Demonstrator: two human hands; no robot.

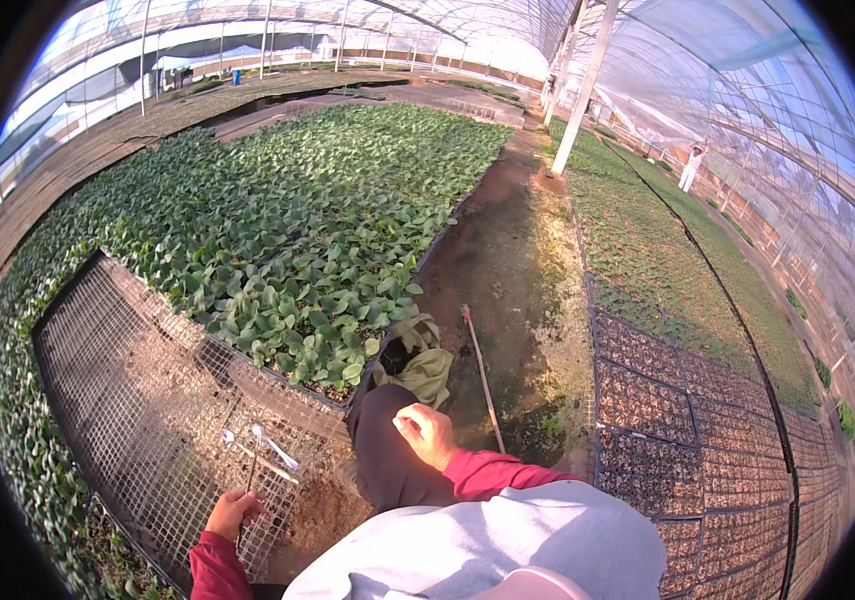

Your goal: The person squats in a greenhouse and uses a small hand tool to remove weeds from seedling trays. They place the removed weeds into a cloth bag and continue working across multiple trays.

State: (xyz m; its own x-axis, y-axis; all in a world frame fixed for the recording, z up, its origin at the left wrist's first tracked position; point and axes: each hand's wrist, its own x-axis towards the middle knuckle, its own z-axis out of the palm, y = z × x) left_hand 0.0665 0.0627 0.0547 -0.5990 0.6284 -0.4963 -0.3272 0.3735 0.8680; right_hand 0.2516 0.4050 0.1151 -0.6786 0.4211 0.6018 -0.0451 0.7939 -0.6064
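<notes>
My left hand (236, 513) is at the lower left, above a wire mesh bench top (134, 390). Its fingers are closed around a thin dark stick (251, 474) that points away from me. Just beyond the stick's end, two white spoon-like tools (282, 456) with slim handles lie on the mesh; whether one is joined to the stick is hard to tell. My right hand (427, 435) rests over my dark-trousered knee (390, 465), fingers curled in, with no object visible in it.
Dense leafy seedlings (285, 225) in trays border the mesh. Beside my knee lies pale green cloth (423, 375). A long pole (483, 379) lies on the damp walkway (495, 240). Seedling trays (645, 409) line the right. A white post (585, 90) and a distant person (691, 168) stand farther off.
</notes>
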